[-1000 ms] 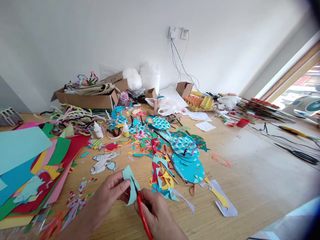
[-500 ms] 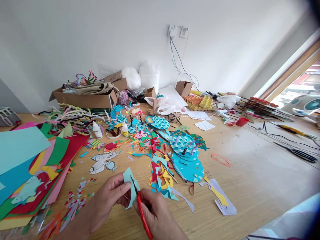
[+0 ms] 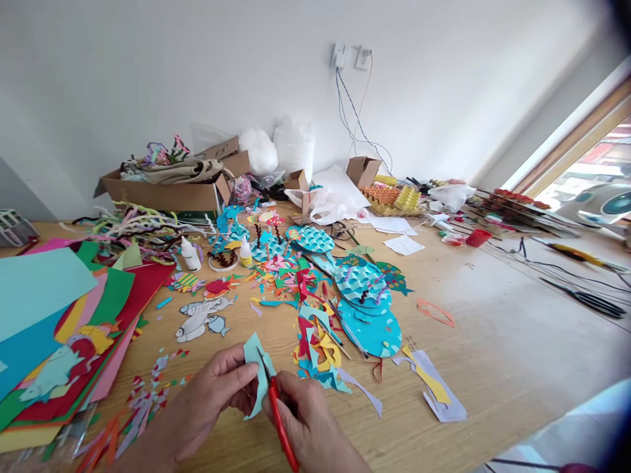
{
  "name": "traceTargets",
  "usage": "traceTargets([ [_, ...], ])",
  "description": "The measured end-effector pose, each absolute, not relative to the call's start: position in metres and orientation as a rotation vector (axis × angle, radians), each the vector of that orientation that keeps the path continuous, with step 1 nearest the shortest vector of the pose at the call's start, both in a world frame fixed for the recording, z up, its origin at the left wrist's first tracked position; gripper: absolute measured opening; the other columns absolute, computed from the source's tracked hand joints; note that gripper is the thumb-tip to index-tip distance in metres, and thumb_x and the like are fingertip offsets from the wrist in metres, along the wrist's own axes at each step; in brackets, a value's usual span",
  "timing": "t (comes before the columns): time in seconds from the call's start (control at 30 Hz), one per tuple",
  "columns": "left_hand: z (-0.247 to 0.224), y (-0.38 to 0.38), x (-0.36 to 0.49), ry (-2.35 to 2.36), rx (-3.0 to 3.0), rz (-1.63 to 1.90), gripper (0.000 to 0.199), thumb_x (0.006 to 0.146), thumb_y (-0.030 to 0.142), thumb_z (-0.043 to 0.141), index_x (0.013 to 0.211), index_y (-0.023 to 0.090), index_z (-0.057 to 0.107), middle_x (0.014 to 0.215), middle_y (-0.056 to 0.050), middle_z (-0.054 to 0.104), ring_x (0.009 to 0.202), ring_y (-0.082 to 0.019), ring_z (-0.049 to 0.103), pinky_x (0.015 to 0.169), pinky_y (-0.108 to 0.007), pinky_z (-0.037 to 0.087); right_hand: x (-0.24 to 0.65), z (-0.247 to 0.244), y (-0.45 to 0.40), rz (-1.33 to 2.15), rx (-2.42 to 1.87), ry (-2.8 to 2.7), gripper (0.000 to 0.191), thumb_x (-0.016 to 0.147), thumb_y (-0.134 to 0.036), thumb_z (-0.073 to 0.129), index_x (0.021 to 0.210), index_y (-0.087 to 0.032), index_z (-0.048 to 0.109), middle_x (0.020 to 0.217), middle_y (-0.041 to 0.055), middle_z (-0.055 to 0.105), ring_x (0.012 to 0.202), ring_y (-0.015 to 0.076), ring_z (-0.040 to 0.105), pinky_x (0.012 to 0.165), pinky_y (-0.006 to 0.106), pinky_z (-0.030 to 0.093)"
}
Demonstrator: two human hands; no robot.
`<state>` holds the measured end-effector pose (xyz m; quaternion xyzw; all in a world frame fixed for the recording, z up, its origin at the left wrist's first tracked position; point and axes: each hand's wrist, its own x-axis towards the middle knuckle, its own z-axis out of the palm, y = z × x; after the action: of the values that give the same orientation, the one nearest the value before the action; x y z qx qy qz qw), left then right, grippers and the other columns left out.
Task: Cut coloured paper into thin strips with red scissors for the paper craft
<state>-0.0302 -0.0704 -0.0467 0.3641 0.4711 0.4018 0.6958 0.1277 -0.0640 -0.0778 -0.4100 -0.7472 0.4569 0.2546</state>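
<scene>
Between thumb and fingers, my left hand [image 3: 231, 380] pinches a small piece of light teal paper [image 3: 252, 353], held up over the near part of the wooden table. My right hand [image 3: 308, 410] grips a pair of scissors with red handles [image 3: 280, 427]. The dark blades [image 3: 265, 365] lie against the paper, pointing up and left, and look nearly closed. Part of the scissors' handle is hidden by my right fingers. Beyond my hands lie paper fish cutouts [image 3: 200, 320], outlined in black.
Stacked coloured paper sheets [image 3: 44, 282] cover the left side. Paper scraps [image 3: 320, 348] spread across the middle beside blue woven-paper discs [image 3: 362, 289]. Two glue bottles [image 3: 190, 255] stand behind. A cardboard box [image 3: 162, 195] sits by the wall; black scissors [image 3: 584, 297] lie at right.
The teal paper and the scissors have shifted only slightly, with the paper's lower end a little lower. Both hands keep their hold.
</scene>
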Motion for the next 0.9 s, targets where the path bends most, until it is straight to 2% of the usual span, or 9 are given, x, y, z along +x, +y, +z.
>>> traceTargets([
  [0.9, -0.050, -0.071, -0.024, 1.062, 0.791, 0.814, 0.022, 0.070, 0.037, 0.060, 0.068, 0.015, 0.056, 0.058, 0.001, 0.053, 0.052, -0.010, 0.045, 0.050, -0.022, 0.038, 0.128, -0.086, -0.061, 1.349, -1.074, -1.966, 0.023, 0.083, -0.023, 0.043, 0.061, -0.016, 0.044, 0.054, -0.0062, 0.036, 0.051, 0.0073, 0.030, 0.045, 0.018, 0.024],
])
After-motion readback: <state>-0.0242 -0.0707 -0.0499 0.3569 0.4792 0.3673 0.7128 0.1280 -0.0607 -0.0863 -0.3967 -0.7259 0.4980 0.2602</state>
